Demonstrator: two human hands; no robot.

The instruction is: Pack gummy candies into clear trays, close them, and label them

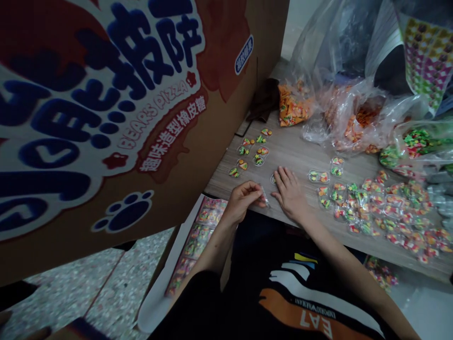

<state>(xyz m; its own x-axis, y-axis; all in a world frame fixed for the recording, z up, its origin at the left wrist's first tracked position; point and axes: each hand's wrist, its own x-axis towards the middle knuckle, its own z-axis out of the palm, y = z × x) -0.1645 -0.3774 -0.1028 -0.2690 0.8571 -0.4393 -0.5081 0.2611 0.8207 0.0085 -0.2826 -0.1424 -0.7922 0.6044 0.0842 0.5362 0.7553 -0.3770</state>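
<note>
My left hand (245, 200) is closed in a pinch around a small clear plastic piece (264, 197) near the table's front edge. What the piece contains, if anything, is too small to tell. Beside it, my right hand (289, 192) lies flat on the table with fingers stretched out. Its fingertips partly cover a small clear blister pack (273, 178). Beyond my left hand lie several clear packs (261, 155) with colourful gummy-like pieces inside. Two more packs (319, 176) sit to the right of my right hand.
A big pile of filled packs (392, 208) spreads over the table's right side. Plastic bags of orange pieces (295, 106) and green and red pieces (417, 141) stand behind. A large printed cardboard box (219, 123) rises on the left. Below it, a white box (191, 222) holds colourful packs.
</note>
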